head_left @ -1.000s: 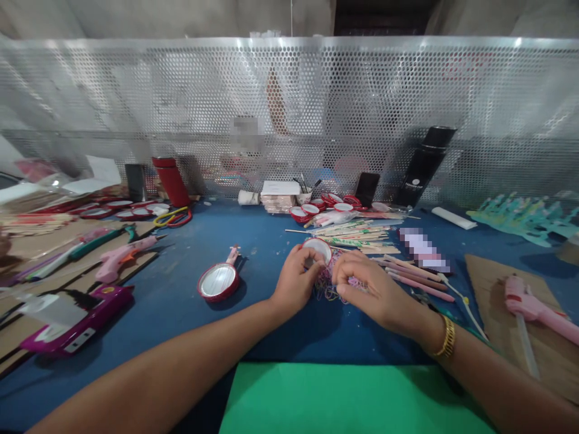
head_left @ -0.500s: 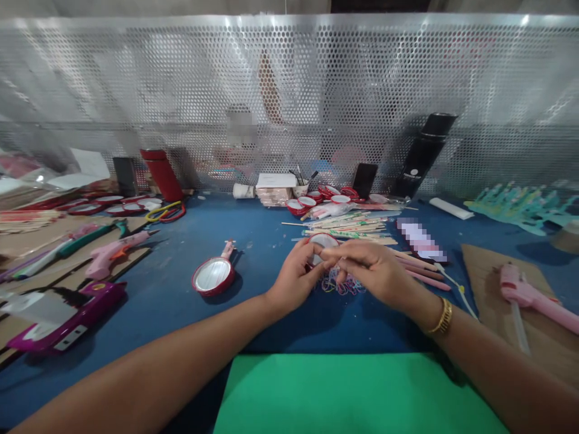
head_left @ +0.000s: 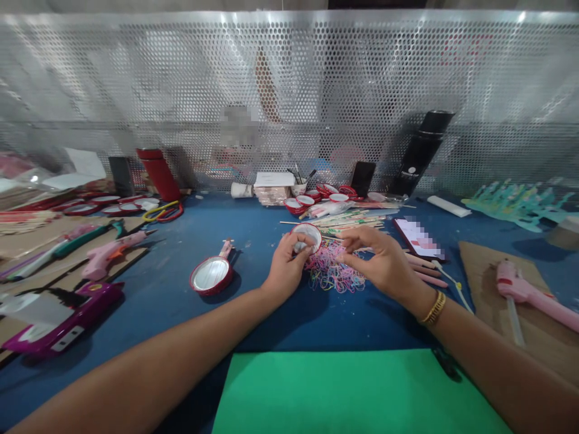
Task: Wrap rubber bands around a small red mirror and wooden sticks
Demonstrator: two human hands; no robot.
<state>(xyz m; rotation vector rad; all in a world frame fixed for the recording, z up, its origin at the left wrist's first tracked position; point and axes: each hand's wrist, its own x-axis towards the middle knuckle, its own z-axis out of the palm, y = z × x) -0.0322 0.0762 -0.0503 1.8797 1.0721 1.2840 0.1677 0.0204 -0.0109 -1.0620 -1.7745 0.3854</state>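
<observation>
My left hand (head_left: pixel 287 264) is closed on a small red-rimmed round dish (head_left: pixel 312 230) with a whitish inside, its fingers over the near edge. To the right, my right hand (head_left: pixel 382 262) hovers with thumb and fingers apart, and I see nothing between them. Beneath and between both hands spreads a tangled pile of small coloured rubber bands (head_left: pixel 337 272). Left of my left hand lies another red round dish (head_left: pixel 211 275) with a short pinkish handle (head_left: pixel 226 248) on its far side.
Wooden sticks (head_left: pixel 357 220) and several red dishes (head_left: pixel 296 206) lie behind the pile. A phone (head_left: pixel 418 237) and a pink glue gun (head_left: pixel 520 286) are at right. Another glue gun (head_left: pixel 106 256) and a purple power strip (head_left: pixel 67 325) sit left. A green sheet (head_left: pixel 353 392) is nearest.
My hands, which were together over the pile, have moved apart. The dish has shifted left with my left hand, and my right fingers have opened. More of the rubber bands now shows.
</observation>
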